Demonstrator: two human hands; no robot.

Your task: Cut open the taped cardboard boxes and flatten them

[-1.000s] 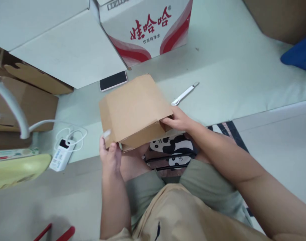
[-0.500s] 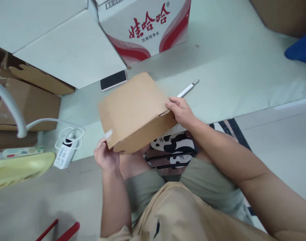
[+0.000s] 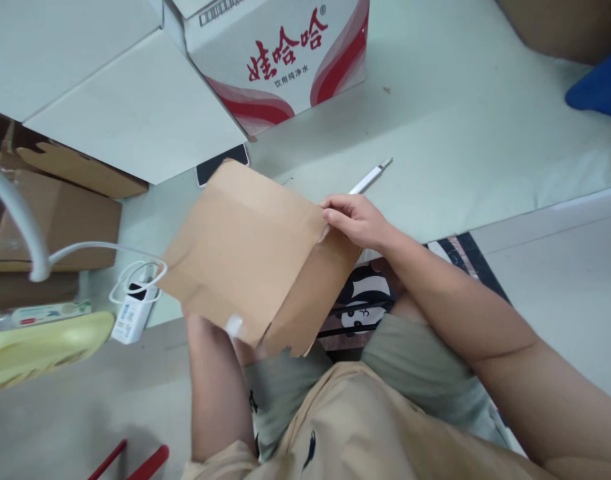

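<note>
A flattish brown cardboard box (image 3: pixel 245 240) is held tilted above my lap, its broad panel facing up and one side facing me. My right hand (image 3: pixel 355 219) pinches its right edge, thumb on top and fingers curled round. Beneath the near left part of the box, my left hand (image 3: pixel 201 325) is mostly hidden; its fingers do not show. A small piece of clear tape (image 3: pixel 234 326) sticks at the box's near edge. Just beyond my right hand, a white pen-shaped tool (image 3: pixel 369 177) with a grey tip lies on the pale green surface.
A white and red water carton (image 3: pixel 285 73) stands at the back beside a large white box (image 3: pixel 135 113). A dark phone-like slab (image 3: pixel 208 172) lies partly behind the cardboard. To the left are a white power bank (image 3: pixel 133 319) with a cable, brown cartons (image 3: pixel 75 217) and a yellow tray (image 3: pixel 50 343).
The cardboard box has turned, its left end swinging outward and its near corner coming closer to me. My left hand has gone from its near left corner to underneath. My right hand keeps its hold.
</note>
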